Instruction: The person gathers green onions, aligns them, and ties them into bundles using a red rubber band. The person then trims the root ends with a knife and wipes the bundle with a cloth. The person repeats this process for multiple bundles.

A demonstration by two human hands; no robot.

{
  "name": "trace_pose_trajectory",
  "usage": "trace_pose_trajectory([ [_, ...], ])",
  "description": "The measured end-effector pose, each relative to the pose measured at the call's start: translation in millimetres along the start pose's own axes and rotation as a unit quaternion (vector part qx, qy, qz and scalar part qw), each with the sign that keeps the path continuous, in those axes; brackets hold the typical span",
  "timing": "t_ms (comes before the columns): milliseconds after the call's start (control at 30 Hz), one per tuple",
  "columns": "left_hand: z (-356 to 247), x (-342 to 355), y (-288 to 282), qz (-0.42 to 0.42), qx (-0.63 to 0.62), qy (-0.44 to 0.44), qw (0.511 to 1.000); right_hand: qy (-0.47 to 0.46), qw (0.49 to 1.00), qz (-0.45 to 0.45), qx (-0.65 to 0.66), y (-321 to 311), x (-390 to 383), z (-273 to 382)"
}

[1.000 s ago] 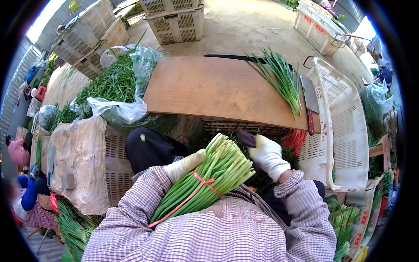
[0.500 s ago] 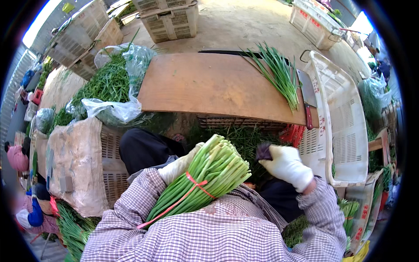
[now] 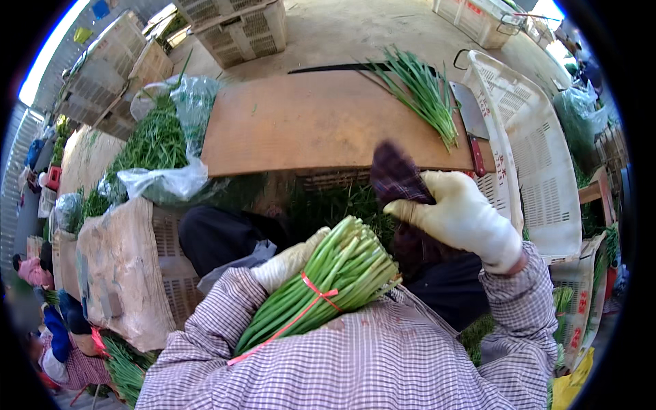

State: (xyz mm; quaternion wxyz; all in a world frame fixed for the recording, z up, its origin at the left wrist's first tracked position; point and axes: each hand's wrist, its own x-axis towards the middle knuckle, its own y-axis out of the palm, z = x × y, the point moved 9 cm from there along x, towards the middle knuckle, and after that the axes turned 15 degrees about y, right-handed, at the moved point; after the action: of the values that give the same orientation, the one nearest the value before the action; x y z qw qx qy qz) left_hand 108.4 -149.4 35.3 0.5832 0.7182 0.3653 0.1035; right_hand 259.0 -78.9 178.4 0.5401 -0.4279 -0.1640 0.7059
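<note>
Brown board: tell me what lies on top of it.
Loose green stalks, a red-handled cleaver and a small green scrap; whatever lies directly beneath them is hidden.

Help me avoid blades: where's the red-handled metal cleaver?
Head view: the cleaver lies at the right end of the brown wooden board, between green stalks and a white plastic crate.

The right grip has risen toward the desk. The dark checked cloth it holds, earlier a small bunch, now shows spread out.
</note>
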Motion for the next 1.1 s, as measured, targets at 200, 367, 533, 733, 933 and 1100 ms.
trace_pose_trajectory([
  [200, -8, 11, -10, 0.070, 0.394, 0.009, 0.917, -0.075, 0.991, 0.050, 0.095, 58, 7, 25],
  [367, 0, 1, 3, 0.151, -0.029, -0.006, 0.988, -0.029, 0.974, -0.124, -0.188, 49, 73, -5],
  [533, -25, 7, -14, 0.062, 0.151, 0.042, 0.986, -0.114, 0.964, 0.055, 0.232, 12, 18, 44],
  [733, -27, -5, -7, 0.062, 0.145, 0.049, 0.986, -0.118, 0.953, -0.170, 0.222, 64, 37, 32],
  [933, -23, 0, -15, 0.047, 0.144, 0.055, 0.987, 0.015, 0.933, -0.074, 0.352, 54, 65, -45],
  [1100, -25, -2, -16, 0.049, 0.144, 0.062, 0.986, -0.260, 0.864, -0.300, 0.309, 51, -13, 24],
])
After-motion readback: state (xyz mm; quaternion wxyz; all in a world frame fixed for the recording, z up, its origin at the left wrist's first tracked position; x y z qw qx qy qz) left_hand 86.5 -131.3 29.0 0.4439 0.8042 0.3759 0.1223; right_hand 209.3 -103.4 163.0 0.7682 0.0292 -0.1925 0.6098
